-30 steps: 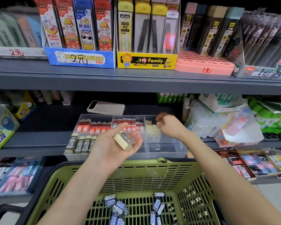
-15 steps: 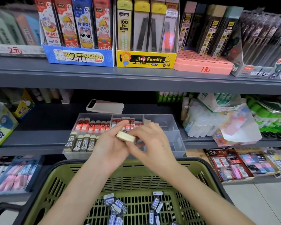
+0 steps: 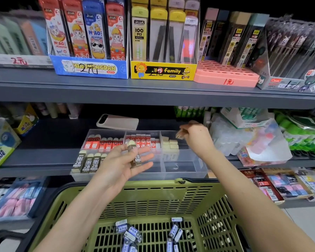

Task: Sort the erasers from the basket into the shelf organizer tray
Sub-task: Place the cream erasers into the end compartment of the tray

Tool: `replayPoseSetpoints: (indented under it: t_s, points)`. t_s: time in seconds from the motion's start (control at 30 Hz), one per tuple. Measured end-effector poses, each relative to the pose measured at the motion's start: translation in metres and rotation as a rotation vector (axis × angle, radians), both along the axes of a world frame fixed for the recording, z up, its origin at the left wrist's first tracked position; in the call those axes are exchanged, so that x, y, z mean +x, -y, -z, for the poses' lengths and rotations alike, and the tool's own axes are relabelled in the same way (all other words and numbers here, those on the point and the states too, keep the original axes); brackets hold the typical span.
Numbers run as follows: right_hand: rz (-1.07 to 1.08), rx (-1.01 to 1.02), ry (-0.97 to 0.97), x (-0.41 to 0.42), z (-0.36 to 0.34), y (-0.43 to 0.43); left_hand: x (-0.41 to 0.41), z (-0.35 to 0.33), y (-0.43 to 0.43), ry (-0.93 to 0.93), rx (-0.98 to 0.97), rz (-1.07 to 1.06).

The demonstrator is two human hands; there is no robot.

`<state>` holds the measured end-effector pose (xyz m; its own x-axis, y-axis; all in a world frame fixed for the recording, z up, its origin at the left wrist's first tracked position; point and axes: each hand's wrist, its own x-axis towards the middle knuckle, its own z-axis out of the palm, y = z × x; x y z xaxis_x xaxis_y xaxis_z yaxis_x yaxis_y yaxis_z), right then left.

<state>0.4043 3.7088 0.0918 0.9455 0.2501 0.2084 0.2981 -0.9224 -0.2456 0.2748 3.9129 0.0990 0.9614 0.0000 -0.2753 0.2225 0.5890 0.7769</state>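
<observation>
A clear organizer tray stands on the middle shelf, with red, brown 2B and cream erasers in its compartments. My left hand is palm up before the tray, and a brown 2B eraser lies across its straight fingers. My right hand hovers over the tray's back right compartment and pinches a small cream eraser. Cream erasers sit stacked just below it. A green basket below holds several blue-sleeved erasers.
A white phone lies on the shelf behind the tray. Glue packs stand at the left, bagged goods at the right. The upper shelf carries boxes of pencil leads and overhangs the tray.
My right hand took a cream eraser from my left palm and carried it up and right over the tray's back right compartment. My left hand now holds a brown 2B eraser.
</observation>
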Motion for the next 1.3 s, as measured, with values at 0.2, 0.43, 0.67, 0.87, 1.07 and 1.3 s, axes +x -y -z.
replayPoseSetpoints:
  t_s: [0.2,0.43,0.67,0.87,1.07,1.3]
  points:
    - [-0.056,0.043,-0.193,0.01,0.018,-0.022,-0.001,0.011,-0.004,0.01,0.171,-0.014]
    - [-0.067,-0.004,-0.139,-0.007,0.009,-0.014,-0.01,0.014,-0.008,0.066,0.384,-0.034]
    - [-0.319,0.885,-0.404,-0.1,-0.014,-0.065,-0.034,0.01,-0.011,0.271,0.83,-0.205]
    - [-0.243,1.148,-0.592,-0.117,-0.006,-0.112,-0.053,0.017,-0.044,0.302,1.168,-0.283]
    - [-0.106,1.03,-0.627,-0.092,-0.01,-0.174,-0.063,0.034,-0.099,0.144,1.452,-0.373]
    - [-0.12,0.601,-0.489,-0.086,0.002,-0.21,-0.065,0.043,-0.106,0.192,1.496,-0.303]
